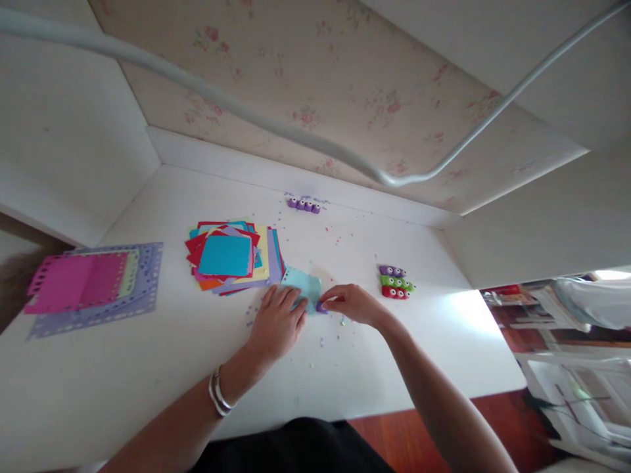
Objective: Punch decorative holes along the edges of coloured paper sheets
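Several hole-edged pink and lilac paper sheets [89, 282] precede a multicoloured paper stack [227, 256]; the flat left hand [279, 322] presses a pale-blue paper rectangle [304, 284], probably steadying it while the right hand [352, 303] pinches a small purple block [321, 307] at its edge.

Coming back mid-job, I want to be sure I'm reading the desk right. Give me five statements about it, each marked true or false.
1. The left hand rests on the light blue paper. True.
2. The right hand is on the pink paper. False: its fingers are at a small purple block by the light blue paper's edge; the pink paper lies at the far left.
3. A red sheet tops the paper stack. False: a blue sheet does.
4. Four purple blocks line up near the back wall. True.
5. The green blocks sit left of the paper stack. False: they sit to its right.
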Demonstrator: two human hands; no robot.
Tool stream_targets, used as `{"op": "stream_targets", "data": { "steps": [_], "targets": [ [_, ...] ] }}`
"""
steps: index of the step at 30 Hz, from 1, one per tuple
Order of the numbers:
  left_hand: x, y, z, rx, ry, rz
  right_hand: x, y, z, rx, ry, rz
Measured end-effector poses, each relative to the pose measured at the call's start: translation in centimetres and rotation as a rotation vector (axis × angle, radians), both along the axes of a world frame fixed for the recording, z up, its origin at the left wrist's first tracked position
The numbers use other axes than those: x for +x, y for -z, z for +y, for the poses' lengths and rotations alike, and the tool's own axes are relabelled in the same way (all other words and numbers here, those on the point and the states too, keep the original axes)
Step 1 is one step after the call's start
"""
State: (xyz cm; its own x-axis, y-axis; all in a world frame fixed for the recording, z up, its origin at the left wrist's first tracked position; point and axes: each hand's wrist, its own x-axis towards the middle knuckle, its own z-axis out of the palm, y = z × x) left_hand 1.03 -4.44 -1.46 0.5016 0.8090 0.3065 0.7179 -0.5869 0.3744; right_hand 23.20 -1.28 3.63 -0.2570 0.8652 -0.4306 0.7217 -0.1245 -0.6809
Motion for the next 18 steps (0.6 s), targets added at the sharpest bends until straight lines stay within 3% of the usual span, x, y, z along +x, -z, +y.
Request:
{"op": "stream_targets", "data": {
  "steps": [3,6,13,15,18],
  "targets": [
    [0.1,0.0,0.0,0.001,-0.001,0.012,0.8,-0.5,-0.8,0.072,-0.042,-0.035],
    [0.1,0.1,0.0,-0.006,-0.005,0.029,0.8,-0.9,-1.9,0.168,0.021,-0.093],
    [0.3,-0.2,0.1,0.018,-0.009,0.023,-0.8,0.0,-5.1,0.352,0.088,-0.14],
    [0.3,-0.2,0.2,0.029,0.002,0.034,0.2,0.1,-5.3,0.315,0.143,-0.073],
    [0.5,0.0,0.3,0.043,0.018,0.049,3.9,-0.3,-4.8,0.235,0.311,0.049]
  ]
}}
